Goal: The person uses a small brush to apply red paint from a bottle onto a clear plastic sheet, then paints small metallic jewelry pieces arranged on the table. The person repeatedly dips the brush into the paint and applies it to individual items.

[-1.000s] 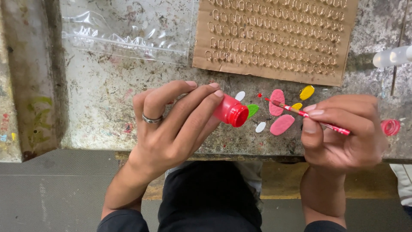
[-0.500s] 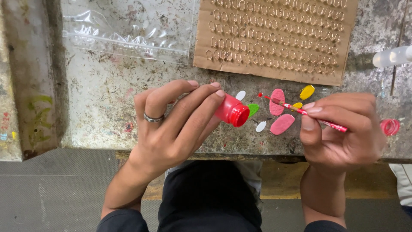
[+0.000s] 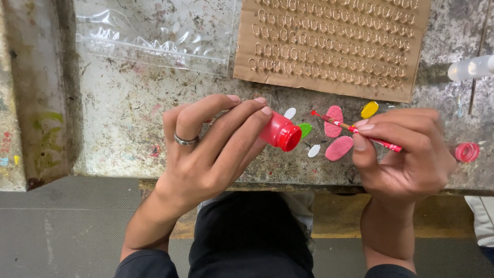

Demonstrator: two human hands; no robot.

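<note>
A small red bottle [image 3: 280, 132] is gripped in the left hand [image 3: 213, 149], just left of the paint blobs [image 3: 334, 135] on the worktop [image 3: 128, 103]. A thin red brush [image 3: 355, 131] is pinched by the right hand [image 3: 406, 152], tip over the blobs.

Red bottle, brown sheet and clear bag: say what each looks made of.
Red bottle in the left hand: probably plastic, smooth with a soft sheen.
Brown sheet: likely cardboard, matte, with rough edges.
Clear bag: thin plastic film, see-through, crinkled and glinting.
</note>
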